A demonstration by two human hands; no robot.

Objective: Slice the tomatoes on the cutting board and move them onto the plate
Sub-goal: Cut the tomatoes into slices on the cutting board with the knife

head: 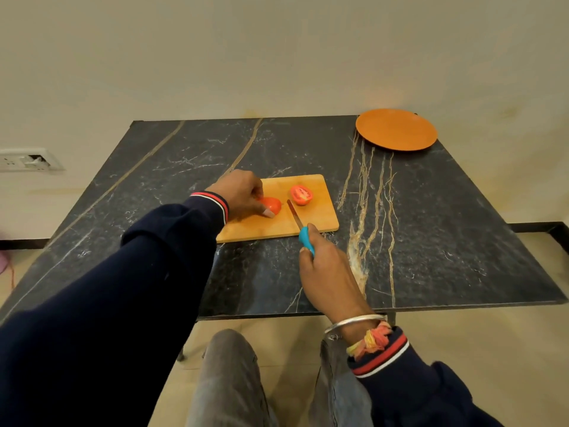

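The left hand [238,192] pinches a tomato half [273,204] on the left part of the board [320,218]. Its fingers [268,212] are curled over the top and near side of the fruit. The board lies on the counter [431,226], midway across and toward the near edge. The right hand [326,272] grips the knife [299,225] by its blue handle. The blade lies low over the board just right of the tomato half and is not in it. The other half [301,195] sits cut face up near the board's far right corner, apart from the blade. The plate [396,129] lies at the counter's far right corner, well apart from the board.

To slice well, I would tuck the left fingertips back so the knuckles face the blade. Start at the exposed right end of the tomato half and work leftward. Draw the knife through rather than pressing down, since the skin is likely slick and the flesh soft. Some downward weight from the left hand should help keep the board from sliding on the polished stone.

The left hand covers much of the tomato half, so I cannot tell how its cut face lies. Whether the blade tip touches the board or hangs just above it is also unclear. The right hand shows mostly its back, so most of its grip on the handle is hidden.
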